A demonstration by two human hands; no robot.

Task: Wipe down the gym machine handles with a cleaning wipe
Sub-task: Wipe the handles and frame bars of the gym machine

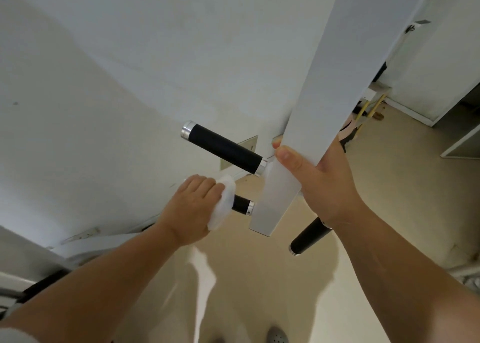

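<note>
A white machine arm slants down from the top right and carries black handles with chrome ends. My left hand grips a white cleaning wipe wrapped round the lower left handle, whose outer part is hidden under the wipe. The upper left handle sticks out bare above it. My right hand grips the arm's edge, thumb on the front face. A third black handle points down on the right, below my right wrist.
A white wall fills the left and top. The floor is beige and glossy. White machine parts lie low on the left. A yellow-legged stand and white cabinets stand at the right. Grey shoes show at the bottom.
</note>
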